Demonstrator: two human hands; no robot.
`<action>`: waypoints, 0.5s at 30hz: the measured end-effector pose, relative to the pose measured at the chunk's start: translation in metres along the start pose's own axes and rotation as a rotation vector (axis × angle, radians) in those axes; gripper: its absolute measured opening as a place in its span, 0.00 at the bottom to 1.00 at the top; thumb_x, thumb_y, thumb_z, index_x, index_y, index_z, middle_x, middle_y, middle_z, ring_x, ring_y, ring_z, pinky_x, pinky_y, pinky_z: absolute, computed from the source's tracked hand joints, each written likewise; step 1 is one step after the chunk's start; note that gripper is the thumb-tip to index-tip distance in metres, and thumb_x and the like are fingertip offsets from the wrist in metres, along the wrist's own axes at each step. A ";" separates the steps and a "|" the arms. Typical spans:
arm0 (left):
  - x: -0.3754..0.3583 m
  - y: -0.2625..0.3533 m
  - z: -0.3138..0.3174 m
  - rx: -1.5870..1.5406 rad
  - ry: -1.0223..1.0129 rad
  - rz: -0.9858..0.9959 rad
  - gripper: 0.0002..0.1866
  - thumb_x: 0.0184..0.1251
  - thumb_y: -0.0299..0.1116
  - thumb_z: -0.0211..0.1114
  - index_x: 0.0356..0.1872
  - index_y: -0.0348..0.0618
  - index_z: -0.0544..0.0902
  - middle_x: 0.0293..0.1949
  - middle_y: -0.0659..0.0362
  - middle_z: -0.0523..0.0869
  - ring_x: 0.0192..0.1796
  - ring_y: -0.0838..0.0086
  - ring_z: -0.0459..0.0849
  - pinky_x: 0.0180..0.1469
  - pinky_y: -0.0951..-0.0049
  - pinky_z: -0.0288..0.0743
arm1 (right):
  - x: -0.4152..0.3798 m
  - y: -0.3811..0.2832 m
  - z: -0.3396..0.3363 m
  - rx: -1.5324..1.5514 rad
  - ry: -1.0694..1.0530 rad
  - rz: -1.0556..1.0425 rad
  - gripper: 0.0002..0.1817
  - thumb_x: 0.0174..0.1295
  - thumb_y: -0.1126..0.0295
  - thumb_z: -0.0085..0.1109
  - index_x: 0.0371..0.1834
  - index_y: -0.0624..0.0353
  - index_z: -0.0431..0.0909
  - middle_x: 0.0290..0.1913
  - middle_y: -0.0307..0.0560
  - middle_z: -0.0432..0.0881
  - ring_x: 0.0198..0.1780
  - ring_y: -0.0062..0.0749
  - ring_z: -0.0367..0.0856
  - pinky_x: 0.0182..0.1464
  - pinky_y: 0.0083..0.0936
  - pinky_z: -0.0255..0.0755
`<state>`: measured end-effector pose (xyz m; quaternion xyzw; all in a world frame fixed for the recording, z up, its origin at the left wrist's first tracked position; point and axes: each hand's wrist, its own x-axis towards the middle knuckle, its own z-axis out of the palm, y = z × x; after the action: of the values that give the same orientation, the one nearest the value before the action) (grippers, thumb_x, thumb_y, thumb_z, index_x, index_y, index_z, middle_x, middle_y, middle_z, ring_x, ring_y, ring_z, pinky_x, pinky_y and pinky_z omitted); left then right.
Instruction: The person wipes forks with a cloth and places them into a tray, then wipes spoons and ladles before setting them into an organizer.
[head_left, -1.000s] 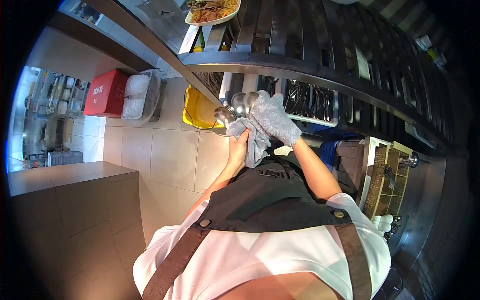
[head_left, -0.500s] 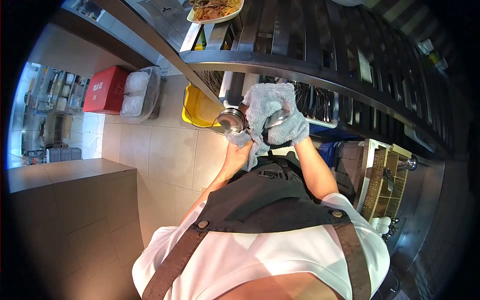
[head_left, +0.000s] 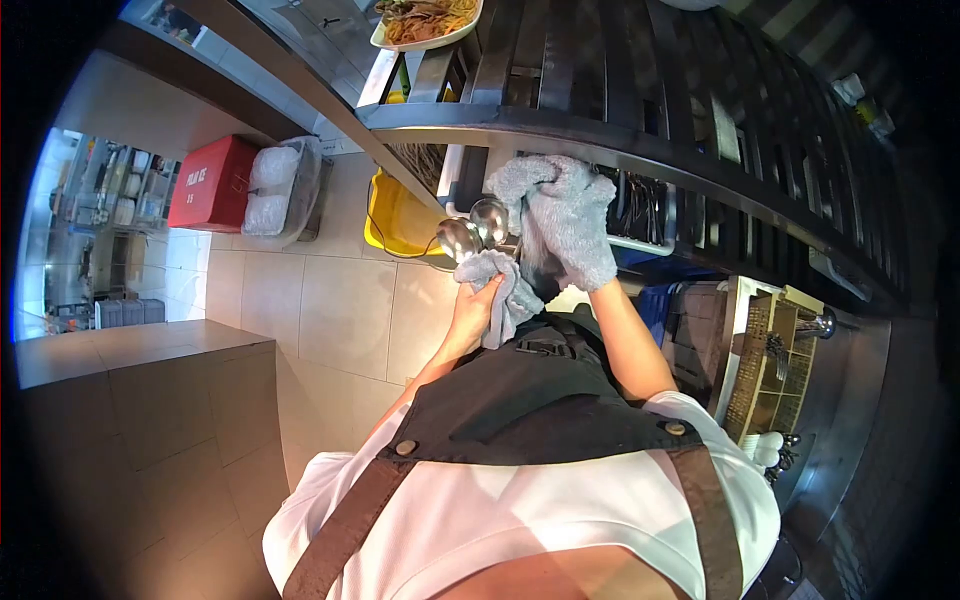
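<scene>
My left hand (head_left: 480, 303) is closed, wrapped in part of a fluffy grey cloth (head_left: 510, 305). It grips several shiny metal spoons, whose rounded bowls stick out past the cloth: one spoon bowl (head_left: 459, 239) at the left and another spoon bowl (head_left: 489, 221) just beside it. The spoon handles are hidden. My right hand (head_left: 580, 245) is covered by the other, bunched part of the grey cloth, and its fingers do not show. It is just right of the spoons.
A slatted dark metal shelf (head_left: 560, 127) runs above my hands, with a plate of food (head_left: 425, 35) on it. Below it sits a cutlery tray (head_left: 640, 215). To the left are a yellow tub (head_left: 400, 215) and a red box (head_left: 213, 185); a wicker basket (head_left: 765, 370) stands right.
The spoon that lay in the cloth at my right hand now shows beside the spoons at my left hand. The right-hand cloth has bunched up and pulled away from my left hand.
</scene>
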<state>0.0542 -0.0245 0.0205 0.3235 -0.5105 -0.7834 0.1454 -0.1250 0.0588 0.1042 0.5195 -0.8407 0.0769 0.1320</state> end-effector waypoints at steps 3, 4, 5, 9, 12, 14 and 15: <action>-0.001 0.002 0.005 0.008 0.041 -0.010 0.12 0.68 0.29 0.58 0.50 0.39 0.76 0.44 0.60 0.82 0.46 0.75 0.80 0.48 0.73 0.74 | 0.005 0.002 0.003 0.064 0.191 0.049 0.11 0.54 0.68 0.54 0.38 0.57 0.78 0.43 0.50 0.79 0.45 0.45 0.77 0.45 0.44 0.67; -0.001 0.004 0.005 0.011 0.042 -0.008 0.12 0.68 0.29 0.58 0.50 0.39 0.76 0.44 0.60 0.82 0.46 0.75 0.80 0.48 0.73 0.74 | 0.006 0.002 0.005 0.086 0.256 0.069 0.10 0.55 0.68 0.53 0.39 0.57 0.77 0.43 0.50 0.79 0.44 0.44 0.79 0.45 0.43 0.68; -0.001 0.006 0.006 0.014 0.061 -0.005 0.10 0.67 0.28 0.57 0.48 0.38 0.77 0.42 0.59 0.82 0.45 0.75 0.80 0.47 0.73 0.74 | 0.004 0.000 0.014 0.197 0.229 0.123 0.07 0.55 0.71 0.52 0.36 0.57 0.77 0.41 0.50 0.80 0.42 0.43 0.80 0.44 0.40 0.70; 0.005 0.003 0.001 0.005 0.066 -0.023 0.09 0.67 0.26 0.56 0.45 0.35 0.77 0.40 0.57 0.82 0.43 0.74 0.80 0.46 0.73 0.74 | 0.013 -0.017 -0.081 0.276 -0.567 0.268 0.12 0.55 0.67 0.53 0.41 0.56 0.79 0.40 0.48 0.82 0.43 0.39 0.80 0.46 0.40 0.71; 0.006 -0.003 0.003 0.035 0.119 0.029 0.08 0.67 0.26 0.57 0.44 0.35 0.78 0.40 0.57 0.83 0.42 0.73 0.80 0.45 0.73 0.74 | -0.031 -0.018 0.100 0.559 0.079 0.177 0.10 0.51 0.68 0.57 0.36 0.59 0.78 0.36 0.47 0.81 0.44 0.41 0.80 0.47 0.41 0.71; 0.006 -0.004 0.003 0.047 0.105 0.034 0.09 0.66 0.26 0.58 0.45 0.36 0.78 0.40 0.58 0.83 0.42 0.74 0.80 0.46 0.73 0.74 | -0.021 -0.012 0.071 0.330 -0.062 0.056 0.13 0.52 0.68 0.57 0.40 0.59 0.78 0.41 0.50 0.80 0.49 0.44 0.78 0.52 0.42 0.69; 0.006 -0.004 0.002 0.059 0.094 0.039 0.09 0.66 0.26 0.59 0.46 0.38 0.78 0.40 0.59 0.82 0.43 0.74 0.80 0.46 0.73 0.74 | -0.022 -0.005 0.097 0.254 0.232 0.011 0.14 0.54 0.69 0.55 0.43 0.58 0.77 0.43 0.51 0.79 0.50 0.45 0.77 0.53 0.42 0.68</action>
<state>0.0491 -0.0244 0.0151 0.3541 -0.5321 -0.7490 0.1746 -0.1245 0.0495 0.0047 0.5150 -0.8061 0.2428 0.1611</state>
